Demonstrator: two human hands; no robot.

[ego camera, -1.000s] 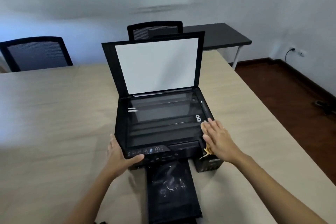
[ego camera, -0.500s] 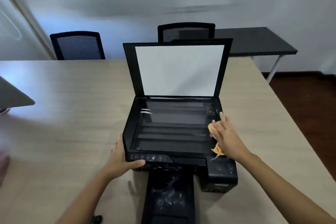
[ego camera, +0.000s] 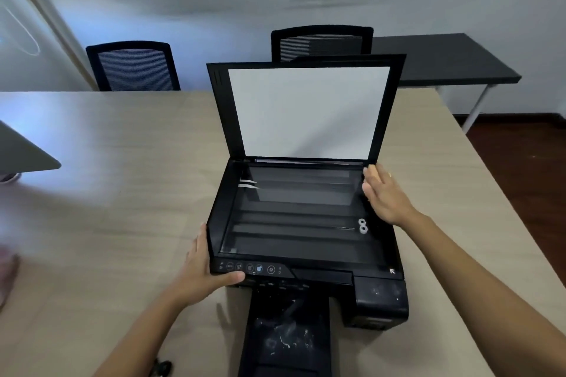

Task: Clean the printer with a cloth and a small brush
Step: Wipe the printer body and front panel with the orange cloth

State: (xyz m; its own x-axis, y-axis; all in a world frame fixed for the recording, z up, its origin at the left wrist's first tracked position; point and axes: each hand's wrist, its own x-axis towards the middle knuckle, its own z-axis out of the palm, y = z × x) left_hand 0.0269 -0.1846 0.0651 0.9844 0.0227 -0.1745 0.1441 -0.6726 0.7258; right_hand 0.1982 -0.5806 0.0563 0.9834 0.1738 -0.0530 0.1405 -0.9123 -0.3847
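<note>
Since half a second ago, the right hand (ego camera: 387, 197) has slid away from the person along the right edge of the scanner bed, from near the front corner up toward the lid hinge; the orange cloth that bunched under it then is now hidden, apart from a tiny yellowish fleck beside the knuckles. That hand lies flat with fingers together and extended, palm down on the printer (ego camera: 303, 223); whether the cloth is under it cannot be told. The left hand (ego camera: 205, 269) grips the front-left corner of the printer, thumb on the control panel (ego camera: 251, 268), fingers curled around the side.

On the pale wooden table (ego camera: 122, 193) the printer sits with its control panel and dusty output tray (ego camera: 286, 337) pointing toward the person. Its long axis runs left to right across the view. The scanner lid (ego camera: 307, 112) stands raised at the far side, its white backing facing the person, and the glass (ego camera: 294, 217) lies exposed beneath it. Two black chairs (ego camera: 134, 66) stand beyond the table, and a dark side table (ego camera: 444, 58) is at the far right.
</note>
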